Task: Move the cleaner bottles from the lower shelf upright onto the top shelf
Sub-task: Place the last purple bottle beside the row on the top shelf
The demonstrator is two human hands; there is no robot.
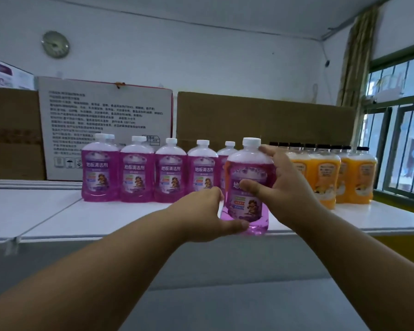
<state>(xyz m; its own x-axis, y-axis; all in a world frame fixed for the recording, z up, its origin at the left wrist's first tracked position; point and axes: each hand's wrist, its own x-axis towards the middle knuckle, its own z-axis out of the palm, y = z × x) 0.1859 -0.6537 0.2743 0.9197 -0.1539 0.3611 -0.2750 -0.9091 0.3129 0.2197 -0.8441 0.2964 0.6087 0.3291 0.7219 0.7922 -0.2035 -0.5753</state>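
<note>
Currently both hands' fingers clamped on purple bottle at top shelf edge (upright); early release could topple it

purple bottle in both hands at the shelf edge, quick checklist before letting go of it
1. Purple bottle upright: ok, white cap on top.
2. Base fully on the top shelf: cannot tell, it sits right at the front edge, and the left hand covers part of the base.
3. Right hand grip on the body: ok, fingers wrap the shoulder.
4. Gap to the purple row behind: ok, room to push back.
5. Orange bottles to the right: ok, apart from it.
</note>
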